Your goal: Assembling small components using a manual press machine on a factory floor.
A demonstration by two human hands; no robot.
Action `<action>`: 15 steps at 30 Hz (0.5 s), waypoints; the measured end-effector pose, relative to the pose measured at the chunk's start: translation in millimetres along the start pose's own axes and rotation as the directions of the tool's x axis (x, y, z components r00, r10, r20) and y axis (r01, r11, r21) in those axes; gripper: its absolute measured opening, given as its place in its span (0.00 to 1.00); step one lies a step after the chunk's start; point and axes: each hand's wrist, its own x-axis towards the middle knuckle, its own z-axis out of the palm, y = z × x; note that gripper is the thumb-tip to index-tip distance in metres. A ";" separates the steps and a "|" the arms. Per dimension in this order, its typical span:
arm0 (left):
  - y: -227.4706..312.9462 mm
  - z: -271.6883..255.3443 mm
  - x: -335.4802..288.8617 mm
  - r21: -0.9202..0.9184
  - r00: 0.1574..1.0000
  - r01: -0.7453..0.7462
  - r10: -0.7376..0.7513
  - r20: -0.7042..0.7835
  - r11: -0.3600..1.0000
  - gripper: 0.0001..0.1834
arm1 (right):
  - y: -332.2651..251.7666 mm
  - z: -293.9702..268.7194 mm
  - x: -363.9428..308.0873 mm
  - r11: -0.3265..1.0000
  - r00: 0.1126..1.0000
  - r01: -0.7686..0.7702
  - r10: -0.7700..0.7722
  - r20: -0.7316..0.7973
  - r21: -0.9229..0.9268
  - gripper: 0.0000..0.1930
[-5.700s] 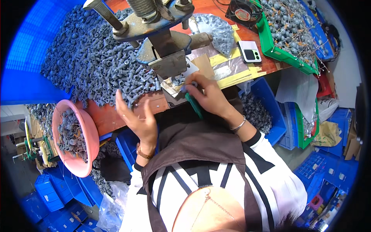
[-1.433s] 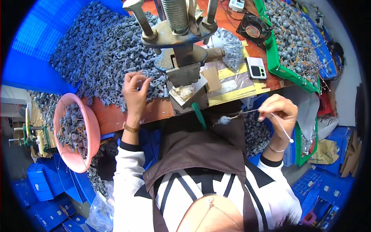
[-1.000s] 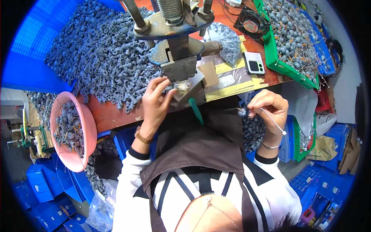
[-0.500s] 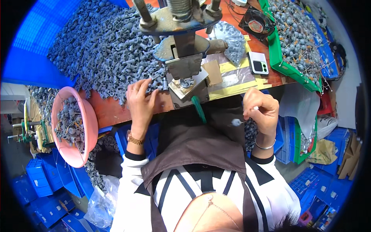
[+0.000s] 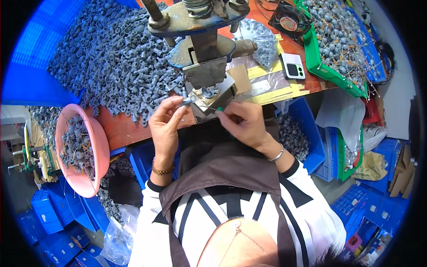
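My left hand [image 5: 165, 122] pinches a small grey plastic part [image 5: 187, 102] between thumb and fingertips, in front of the press. A thin wire [image 5: 205, 107] runs from that part toward my right hand [image 5: 243, 122]. The right fingers are closed on its far end; their tips are partly hidden. Just above both hands is the press [image 5: 207, 73], its metal head over a block with a grey piece [image 5: 209, 92] seated on it. A green handle [image 5: 220, 109] shows by my right fingertips, mostly covered by the hand.
Left of the press lies a big heap of grey plastic parts [image 5: 129, 66]. A pink basin [image 5: 104, 147] with wired parts stands at the table's left edge. On the right are a phone [image 5: 292, 66], a small fan [image 5: 290, 21], a green crate [image 5: 318, 66] and a blue bin [image 5: 313, 133].
My right hand has swung left with the wired grey piece, from beside the table edge to the press. My left hand has come off the parts heap and now pinches the grey part.
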 end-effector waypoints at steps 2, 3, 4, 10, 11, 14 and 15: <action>-1.5 7.1 -4.4 -0.088 0.997 0.054 -0.058 -0.052 0.995 0.11 | -0.7 7.9 1.9 1.000 1.000 0.006 -0.006 -0.022 0.014 0.11; -1.5 9.8 -5.5 -0.175 0.988 0.099 -0.118 -0.102 0.980 0.10 | -1.0 8.9 2.2 1.000 1.000 0.022 -0.022 -0.018 0.017 0.11; 0.0 12.9 -5.2 -0.225 0.970 0.170 -0.203 -0.133 0.959 0.09 | -1.4 9.3 2.1 0.999 0.999 0.040 -0.040 -0.010 0.019 0.10; -2.5 26.2 -8.1 -0.321 0.960 0.232 -0.269 -0.077 0.918 0.08 | -4.9 13.0 3.7 0.970 0.974 0.212 -0.219 -0.051 -0.119 0.11; -2.6 28.5 -9.1 -0.283 0.965 0.210 -0.245 -0.093 0.936 0.08 | -4.5 14.8 3.3 0.970 0.975 0.211 -0.218 -0.050 -0.118 0.11; -3.4 33.5 -10.2 -0.220 0.978 0.166 -0.189 -0.088 0.961 0.08 | -6.1 16.4 2.6 0.954 0.960 0.274 -0.278 -0.018 -0.125 0.10; -3.8 32.5 -10.3 -0.221 0.978 0.168 -0.191 -0.086 0.961 0.08 | -8.7 15.0 3.0 0.963 0.965 0.261 -0.261 0.007 -0.068 0.09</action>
